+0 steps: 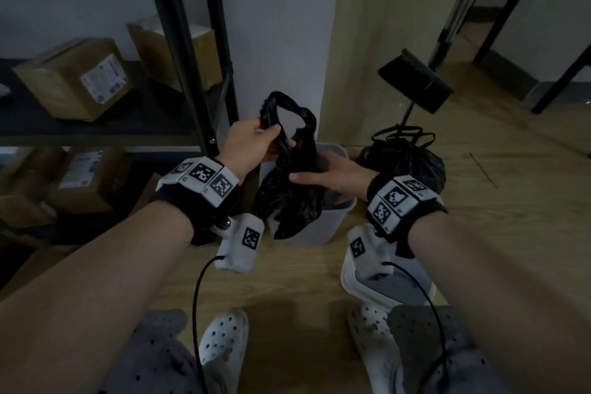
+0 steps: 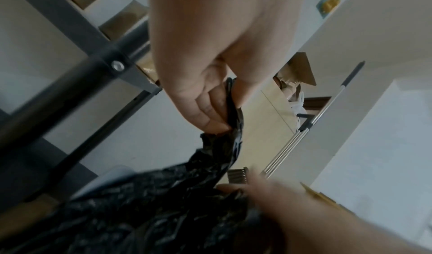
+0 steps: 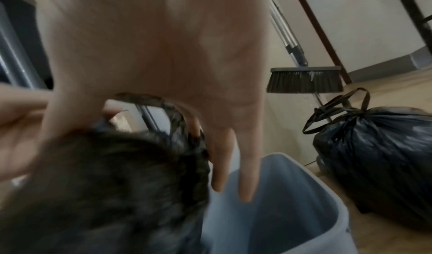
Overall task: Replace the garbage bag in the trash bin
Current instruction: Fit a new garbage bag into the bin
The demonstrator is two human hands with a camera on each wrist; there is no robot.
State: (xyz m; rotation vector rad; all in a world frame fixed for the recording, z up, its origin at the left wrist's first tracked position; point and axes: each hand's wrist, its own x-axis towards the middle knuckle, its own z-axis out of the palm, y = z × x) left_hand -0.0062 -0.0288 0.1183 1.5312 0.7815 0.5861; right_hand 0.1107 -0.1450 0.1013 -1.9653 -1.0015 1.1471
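A crumpled new black garbage bag (image 1: 287,201) hangs over the open grey trash bin (image 1: 335,217) on the floor. My left hand (image 1: 271,134) grips one handle loop at the bag's top, pinched between thumb and fingers (image 2: 210,110). My right hand (image 1: 311,168) holds the bag lower down, thumb across its front and fingers behind it. In the right wrist view two fingers (image 3: 245,175) point straight down over the bin (image 3: 280,211), beside the bag (image 3: 105,184). The bin's inside shows no liner.
A full, tied black garbage bag (image 1: 406,163) sits on the floor right of the bin. A broom (image 1: 415,80) leans behind it. A black shelf rack (image 1: 179,41) with cardboard boxes (image 1: 73,80) stands left. A white and grey lid-like piece (image 1: 377,291) lies by my right foot.
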